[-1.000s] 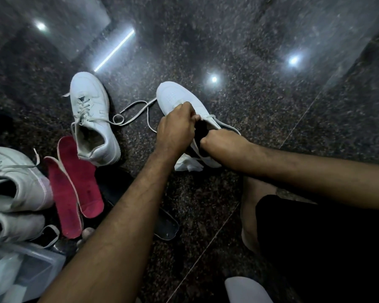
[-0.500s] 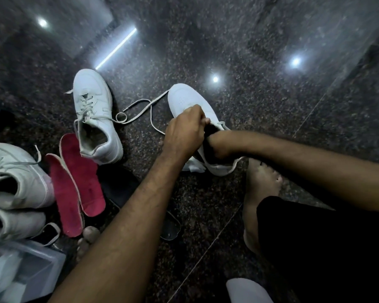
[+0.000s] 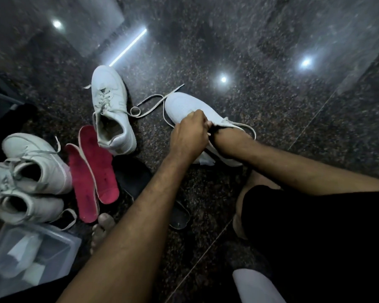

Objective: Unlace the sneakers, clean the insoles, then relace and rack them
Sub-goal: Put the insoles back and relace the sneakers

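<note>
Granite floor (image 3: pixel 271 127), dark, polished | 3 ceiling-light reflections | tile seams

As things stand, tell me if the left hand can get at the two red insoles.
Probably yes, once it lets go. The left hand grips the sneaker now, but the red insoles lie uncovered on the floor just left of that forearm.

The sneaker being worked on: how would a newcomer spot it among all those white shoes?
On the dark speckled floor, find the two hands. The sneaker being worked on lies under them, right of the red insoles. It alone has the right hand inside.
</note>
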A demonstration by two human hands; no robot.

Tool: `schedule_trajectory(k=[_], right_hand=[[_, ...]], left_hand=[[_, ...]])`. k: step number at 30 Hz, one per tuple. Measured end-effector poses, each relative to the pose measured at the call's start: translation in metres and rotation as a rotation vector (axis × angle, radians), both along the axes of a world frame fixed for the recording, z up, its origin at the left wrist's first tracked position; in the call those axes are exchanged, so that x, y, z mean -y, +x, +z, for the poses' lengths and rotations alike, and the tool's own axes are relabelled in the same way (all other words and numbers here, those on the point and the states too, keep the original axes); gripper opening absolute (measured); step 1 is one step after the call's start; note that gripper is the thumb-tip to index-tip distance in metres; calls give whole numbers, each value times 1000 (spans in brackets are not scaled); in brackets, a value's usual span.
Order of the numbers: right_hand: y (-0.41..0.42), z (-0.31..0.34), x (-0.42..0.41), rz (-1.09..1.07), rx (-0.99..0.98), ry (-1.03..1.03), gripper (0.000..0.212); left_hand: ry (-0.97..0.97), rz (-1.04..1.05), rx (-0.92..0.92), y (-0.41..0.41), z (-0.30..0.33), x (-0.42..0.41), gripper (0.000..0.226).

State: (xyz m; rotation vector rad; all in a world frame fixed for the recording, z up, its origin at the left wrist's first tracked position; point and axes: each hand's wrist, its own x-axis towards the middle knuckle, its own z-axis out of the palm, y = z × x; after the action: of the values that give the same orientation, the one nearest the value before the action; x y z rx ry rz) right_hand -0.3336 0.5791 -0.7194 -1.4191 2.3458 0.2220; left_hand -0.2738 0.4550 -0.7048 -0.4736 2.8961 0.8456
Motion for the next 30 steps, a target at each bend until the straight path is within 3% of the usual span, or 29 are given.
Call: schedule_trajectory(k=[2, 5, 8, 13, 18, 22, 26, 30], right_hand=[[-15, -5, 1, -38, -1, -13, 58], [-29, -1, 6, -30, 159, 73, 41], [-12, 0, 0, -37, 100, 15, 38], [12, 7, -9, -87, -78, 151, 26], [5, -5, 3, -285, 58, 132, 34], [12, -3, 1, -391, -41, 36, 27], [10, 1, 11, -559, 39, -24, 30], [12, 0, 2, -452, -96, -11, 27]], left_hand=[[14, 25, 4, 0, 2, 3, 22], [7, 58, 13, -2, 2, 4, 22], [-14, 110, 30, -3, -1, 2, 23], [-29, 161, 11, -2, -6, -2, 25], [-25, 140, 27, -2, -3, -5, 26], [-35, 110, 63, -4, -2, -6, 27], [-14, 96, 80, -7, -2, -5, 27], [29, 97, 83, -7, -5, -1, 26]])
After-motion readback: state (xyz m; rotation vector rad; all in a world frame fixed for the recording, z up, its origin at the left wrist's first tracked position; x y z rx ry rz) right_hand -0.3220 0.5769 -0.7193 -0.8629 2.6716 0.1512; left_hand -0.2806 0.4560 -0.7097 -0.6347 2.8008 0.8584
